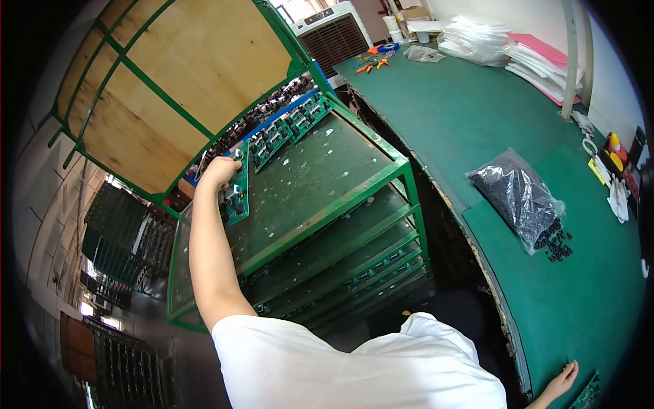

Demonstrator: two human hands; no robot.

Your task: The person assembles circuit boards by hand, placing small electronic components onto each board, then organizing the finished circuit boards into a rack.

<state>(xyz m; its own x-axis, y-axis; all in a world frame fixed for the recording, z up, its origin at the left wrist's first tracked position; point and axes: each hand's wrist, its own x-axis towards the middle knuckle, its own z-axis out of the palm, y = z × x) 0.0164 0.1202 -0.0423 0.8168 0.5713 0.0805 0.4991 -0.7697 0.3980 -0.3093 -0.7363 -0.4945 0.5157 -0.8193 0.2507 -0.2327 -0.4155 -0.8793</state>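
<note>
The left grip lies over the left edge of a circuit board on the rack; the right grip is near another board by the desk. I can't tell whether either clamps.

The green table is lit nice and evenly, but the rack's lower shelves are pretty much swallowed by shadow. The window is blown out, the shirt kinda washed out. Edges are bent, corners blacked out.
</note>
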